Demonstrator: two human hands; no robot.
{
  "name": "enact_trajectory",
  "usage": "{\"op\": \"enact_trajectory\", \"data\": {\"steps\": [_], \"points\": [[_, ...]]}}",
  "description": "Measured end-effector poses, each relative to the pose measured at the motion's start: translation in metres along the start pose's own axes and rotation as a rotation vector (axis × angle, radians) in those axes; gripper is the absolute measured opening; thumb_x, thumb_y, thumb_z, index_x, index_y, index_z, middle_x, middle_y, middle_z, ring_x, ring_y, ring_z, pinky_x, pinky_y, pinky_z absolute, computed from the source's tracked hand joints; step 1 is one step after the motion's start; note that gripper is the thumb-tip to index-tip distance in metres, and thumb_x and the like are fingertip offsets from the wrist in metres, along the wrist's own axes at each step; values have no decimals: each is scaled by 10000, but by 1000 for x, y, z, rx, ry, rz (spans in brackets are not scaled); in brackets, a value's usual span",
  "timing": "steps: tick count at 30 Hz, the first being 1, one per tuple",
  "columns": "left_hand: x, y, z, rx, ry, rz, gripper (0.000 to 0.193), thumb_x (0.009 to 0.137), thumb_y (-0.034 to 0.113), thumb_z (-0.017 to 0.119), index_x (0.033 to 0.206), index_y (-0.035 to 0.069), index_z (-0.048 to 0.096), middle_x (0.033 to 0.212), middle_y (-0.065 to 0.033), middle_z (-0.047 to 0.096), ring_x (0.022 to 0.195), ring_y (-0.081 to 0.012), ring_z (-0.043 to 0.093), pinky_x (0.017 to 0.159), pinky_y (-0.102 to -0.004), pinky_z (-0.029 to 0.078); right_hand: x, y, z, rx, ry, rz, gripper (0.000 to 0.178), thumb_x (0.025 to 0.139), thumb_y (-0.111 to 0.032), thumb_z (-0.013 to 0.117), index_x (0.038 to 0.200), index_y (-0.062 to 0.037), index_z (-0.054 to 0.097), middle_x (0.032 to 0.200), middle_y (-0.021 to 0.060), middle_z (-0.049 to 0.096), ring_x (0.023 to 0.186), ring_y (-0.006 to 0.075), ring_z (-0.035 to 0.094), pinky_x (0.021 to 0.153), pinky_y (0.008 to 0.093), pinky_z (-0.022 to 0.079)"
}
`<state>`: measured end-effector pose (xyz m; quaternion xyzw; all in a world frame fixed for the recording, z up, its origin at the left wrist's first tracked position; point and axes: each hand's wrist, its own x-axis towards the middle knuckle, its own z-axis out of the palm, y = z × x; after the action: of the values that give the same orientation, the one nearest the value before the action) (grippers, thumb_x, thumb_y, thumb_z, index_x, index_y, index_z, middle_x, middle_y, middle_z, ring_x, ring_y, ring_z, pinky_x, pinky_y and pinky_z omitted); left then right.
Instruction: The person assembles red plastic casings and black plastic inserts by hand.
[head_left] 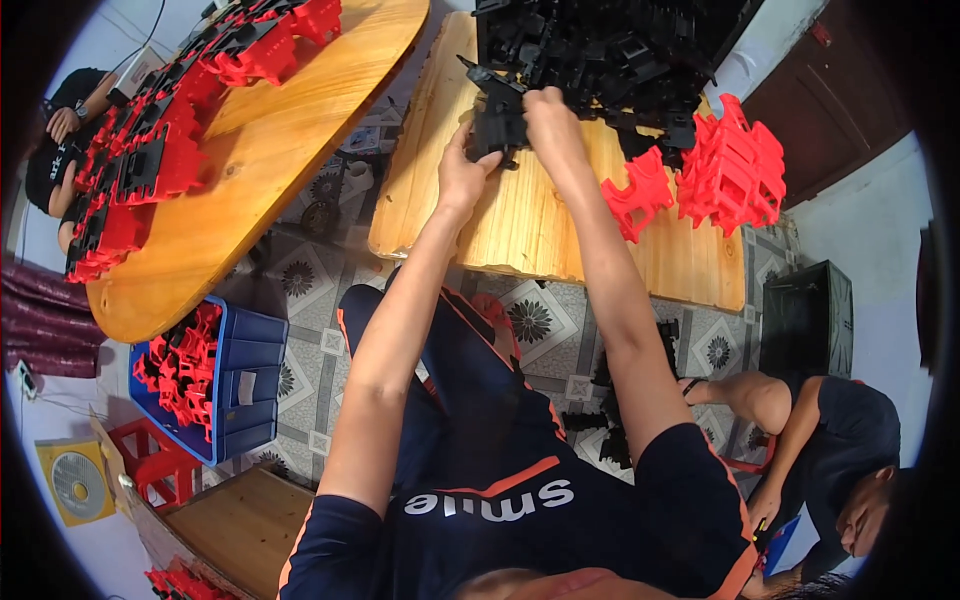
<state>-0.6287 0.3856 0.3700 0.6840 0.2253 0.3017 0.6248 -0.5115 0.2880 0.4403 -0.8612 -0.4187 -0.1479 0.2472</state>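
Observation:
A black moulded plastic part (pixel 497 122) stands over the wooden table in front of me. My left hand (pixel 464 172) is closed round its lower left side, thumb in front. At its right upper edge, my right hand (pixel 548 112) has its fingers curled together; whether they grip the part or a smaller piece at it is hidden. Just beyond lies a large heap of black plastic parts (pixel 590 62). To the right of my right forearm are a single red plastic frame (pixel 640 192) and a stack of red plastic frames (pixel 733 165).
On the left, a second wooden table (pixel 290 130) carries rows of red-and-black assemblies (pixel 160 165). Below it a blue crate (pixel 245 375) holds red parts. Black pieces (pixel 612 425) lie on the tiled floor. One person sits at far left, another (pixel 850 440) at lower right.

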Motion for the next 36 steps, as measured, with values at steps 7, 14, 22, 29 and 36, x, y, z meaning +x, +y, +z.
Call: {"op": "enact_trajectory", "data": {"steps": [7,14,22,29,36], "points": [[-89,85,-1,-145,204,71,1046,804,393,782,1542,122,92,1463,-310,213,1328,-407,356,1054,-481,404,-75,-30,-63,943,353,-10,160,856,46,643,1001,-23,644,1084,117,595,889,229,651,731,310,534],[-159,83,-4,-1285,-366,-132,808,867,131,636,1533,138,177,1498,-180,314,1280,-332,471,1004,-505,477,-155,-29,-59,789,289,-201,173,840,46,659,985,-49,654,1078,81,639,964,204,612,833,301,501],[-171,75,-21,-801,-529,-272,989,707,-186,592,1543,145,179,1549,-166,257,1294,-230,450,850,-282,532,-166,-26,-123,415,-198,-579,398,736,-153,771,1113,-71,676,1040,71,615,960,244,585,836,349,449],[-176,95,12,-547,-792,-213,881,799,64,669,1544,120,202,1505,-154,365,1172,-167,512,863,-283,484,-227,-9,-149,194,10,-448,348,710,-200,777,1027,-90,684,934,58,588,817,234,561,686,341,431],[-103,93,78,281,-251,35,775,818,401,767,1387,-3,429,1267,-200,500,1138,-275,533,957,-412,473,-265,33,-170,508,389,156,295,823,83,657,1112,28,639,1089,135,613,996,239,609,835,312,515]]}}
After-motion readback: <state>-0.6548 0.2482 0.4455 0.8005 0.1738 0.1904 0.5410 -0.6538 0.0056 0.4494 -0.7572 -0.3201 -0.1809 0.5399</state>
